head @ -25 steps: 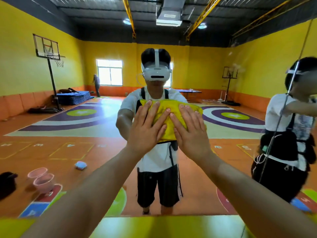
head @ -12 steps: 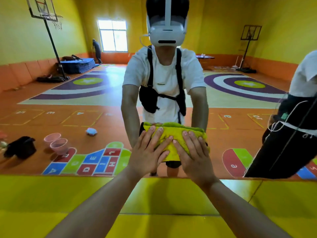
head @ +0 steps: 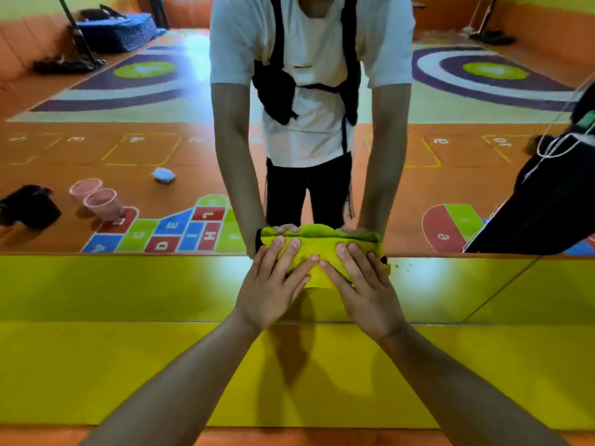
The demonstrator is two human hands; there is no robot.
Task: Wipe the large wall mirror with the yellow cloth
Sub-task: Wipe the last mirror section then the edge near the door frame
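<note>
Now our forearms reach out over the yellow mat (head: 128, 375) that runs along the foot of the wall, and they cast shadows on it. Our left hand (head: 273, 286) and right hand (head: 365, 292) lie flat side by side, fingers straight and index fingertips touching. Neither hand curls round anything. Both press the yellow cloth (head: 322, 244), bunched into a wide pad, against the wall mirror (head: 135, 156).

The cloth now sits low on the glass, just above the strip where the mat is mirrored. Half a second ago it was at the waist of our reflection (head: 309, 123), and a second ago at chest height, so hands and cloth have slid straight down. Our hands have kept the same flat, paired pose. Our view has dropped with them. The headset that showed before is now cut off at the top, leaving a white T-shirt, black straps and black shorts, with the mirrored arms meeting the cloth's upper edge.

Farther back in the glass, the hopscotch grid (head: 167, 230) looks larger to the left of the cloth. Beyond it stand two pink cups (head: 96, 199), with a black bag (head: 29, 206) to their left and a crumpled blue rag (head: 163, 174) to their right. A second person (head: 547, 207) in dark trousers fills the right edge, and a black stand base (head: 69, 63) lies far off at the upper left.
</note>
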